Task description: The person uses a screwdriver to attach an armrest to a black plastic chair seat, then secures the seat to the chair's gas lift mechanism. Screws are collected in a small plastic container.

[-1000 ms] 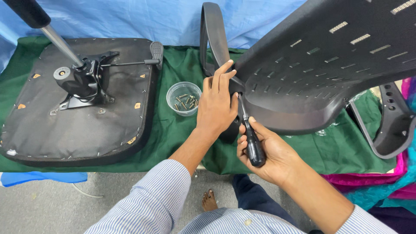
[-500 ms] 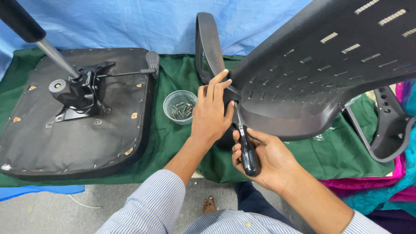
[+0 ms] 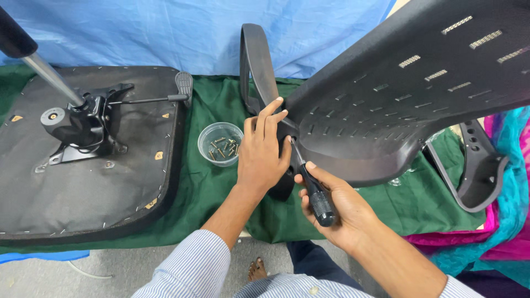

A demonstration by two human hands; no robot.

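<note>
- Right hand (image 3: 339,212) is wrapped tight round a black-handled screwdriver (image 3: 316,194), held at approx 5 o'clock of frame centre; the shaft is angled up toward 11 o'clock, w/ the tip set into the joint where the armrest meets the shell.
- Left hand (image 3: 265,152) is pressed flat, fingers spread, against that same joint; nothing is gripped, the parts are just braced.
- Black plastic chair back (image 3: 408,99) is held tilted over the table, filling the view from 12 to 3 o'clock. One armrest (image 3: 256,66) is seen standing up at 12 o'clock, touching the shell at its lower end.
- A 2nd armrest (image 3: 477,171) lies at 3 o'clock on the green cloth (image 3: 204,187), apart from the shell — judged not yet fitted.
- Clear cup of screws (image 3: 221,144) sits just beside the left hand at 9 o'clock; plenty of screws are left in it.
- Seat base (image 3: 94,187) lies upside down at 9 o'clock, w/ tilt mechanism (image 3: 83,127) and gas cylinder (image 3: 47,74) already mounted.
- Progress, as judged: seat underside done, 1st armrest screw being driven; other armrest and the back-to-seat join are left.
</note>
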